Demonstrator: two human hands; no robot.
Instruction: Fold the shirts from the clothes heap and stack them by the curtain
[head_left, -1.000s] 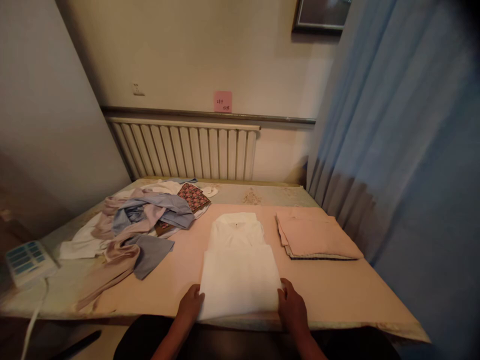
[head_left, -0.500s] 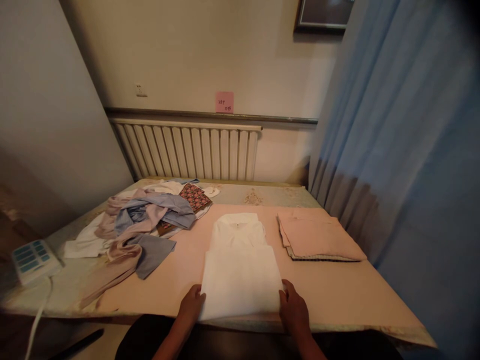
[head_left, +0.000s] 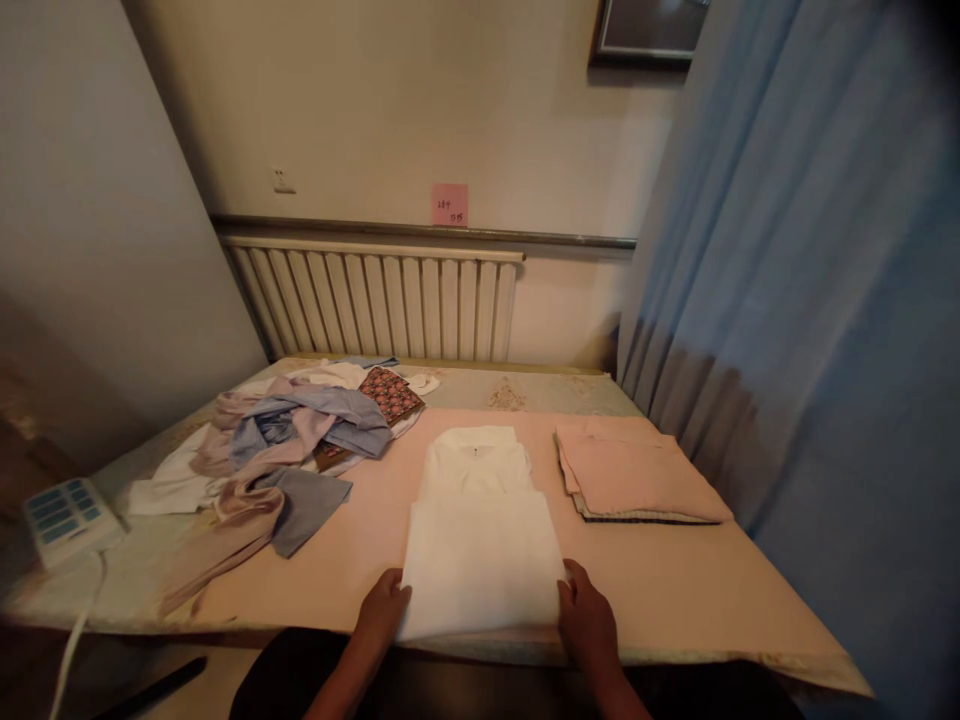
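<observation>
Where the shirt [head_left: 480, 570] lay: flat on the pink cloth [head_left: 675, 585], by its near side, between the pile [head_left: 285, 430] on the left and the stack [head_left: 641, 470] on the right, with its collar [head_left: 475, 437] away from the person.
Left hand [head_left: 381, 608]: closed on the left edge near the lower corner, thumb on top and fingers curled in at the side.
Right hand [head_left: 589, 615]: matched it on the right edge, thumb and fingers clamped on the fabric, as far as the dim light allowed one to judge.
Fabric: looked thin and smooth, so probably light, soft and limp; nothing fragile, but a pull from one side alone would likely have skewed the layers and raised creases.
Fold: the lower part made a broad panel with its far edge loose below the collar; that edge seemed the likeliest to slip.
Best hold: both side edges at once, near the lower corners, with fingers beneath every layer; the collar end would probably have sagged if left unsupported.
Underside: hidden, along with some fingertips; the layers could not be counted.
Stack: only its pink top piece showed well, above thin darker edges.
Note [head_left: 450, 204]: writing too small to read.
Frame [head_left: 645, 62]: cut off at the top.
</observation>
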